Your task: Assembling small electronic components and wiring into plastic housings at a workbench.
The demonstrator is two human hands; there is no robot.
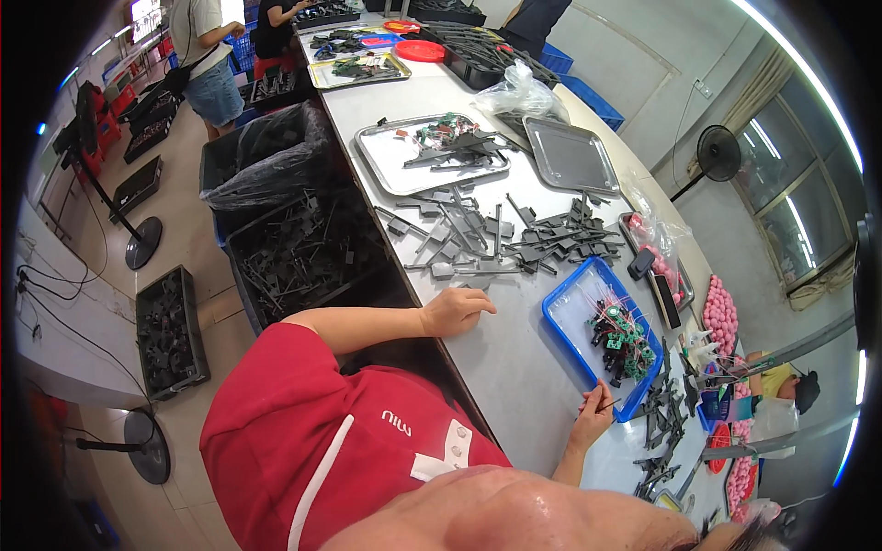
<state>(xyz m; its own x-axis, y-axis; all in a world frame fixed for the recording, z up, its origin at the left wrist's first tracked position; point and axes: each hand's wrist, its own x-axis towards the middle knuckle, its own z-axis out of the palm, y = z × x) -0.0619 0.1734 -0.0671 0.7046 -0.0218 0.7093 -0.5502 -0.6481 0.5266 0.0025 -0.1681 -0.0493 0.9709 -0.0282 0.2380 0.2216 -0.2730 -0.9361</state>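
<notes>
My left hand (457,311) rests palm down on the near edge of the white table, its fingers curled together; what lies under them, if anything, is hidden. Beyond it lie loose dark grey plastic parts with long narrow arms (496,234). At the near corner of a blue-rimmed tray (562,338), my right hand (593,418) is closed on a thin dark stick-like piece (608,404), too small to name exactly. A tangle of green circuit boards (627,340) with thin wires and black parts lies inside that tray.
A metal tray (377,165) holds more grey parts and boards; a bare-looking tray (571,156) sits beside it. Grey parts (666,409) lie right of the blue tray, near pink balls (721,312). Left of the table stand crates (303,248) and a fan (142,243). Other people stand farther off.
</notes>
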